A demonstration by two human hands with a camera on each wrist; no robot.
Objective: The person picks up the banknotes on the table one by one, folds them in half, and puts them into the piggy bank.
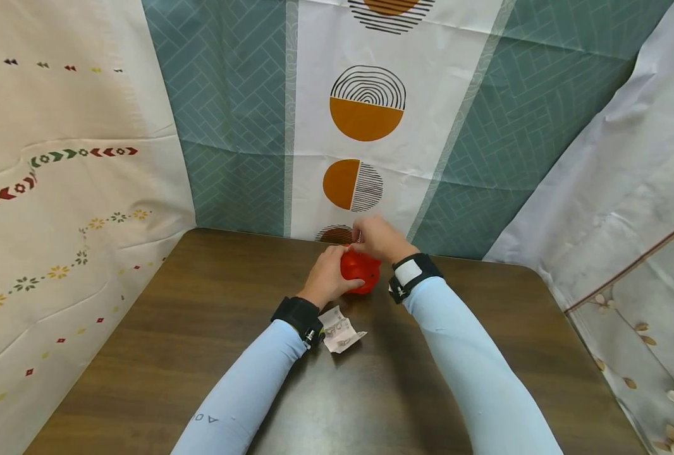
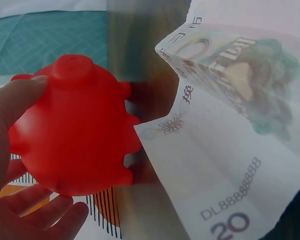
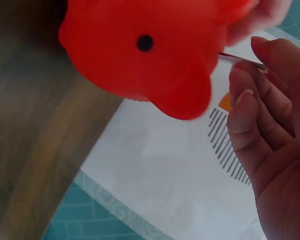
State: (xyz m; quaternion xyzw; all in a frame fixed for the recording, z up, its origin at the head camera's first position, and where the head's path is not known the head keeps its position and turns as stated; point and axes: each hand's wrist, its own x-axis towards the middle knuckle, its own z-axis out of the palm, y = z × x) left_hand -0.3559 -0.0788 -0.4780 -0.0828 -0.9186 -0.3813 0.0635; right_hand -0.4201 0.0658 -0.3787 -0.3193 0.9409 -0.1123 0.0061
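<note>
A red piggy bank (image 1: 361, 270) with a round snout and small feet stands near the table's far edge. My left hand (image 1: 327, 278) grips it from the left side, thumb beside the snout (image 2: 73, 67) and fingers around the body. Above its top, my right hand (image 1: 379, 239) has thumb and fingertips around a thin, flat, pale strip (image 3: 242, 61), seen edge-on, whose far end meets the bank's top. The strip's exact kind cannot be made out. A creased banknote (image 1: 341, 330) marked 20 lies beside my left wrist.
The brown wooden table (image 1: 212, 328) reaches back to a patterned green and white curtain (image 1: 234, 114). A cream embroidered cloth (image 1: 75, 253) hangs along the left, and a white floral cloth (image 1: 650, 354) along the right.
</note>
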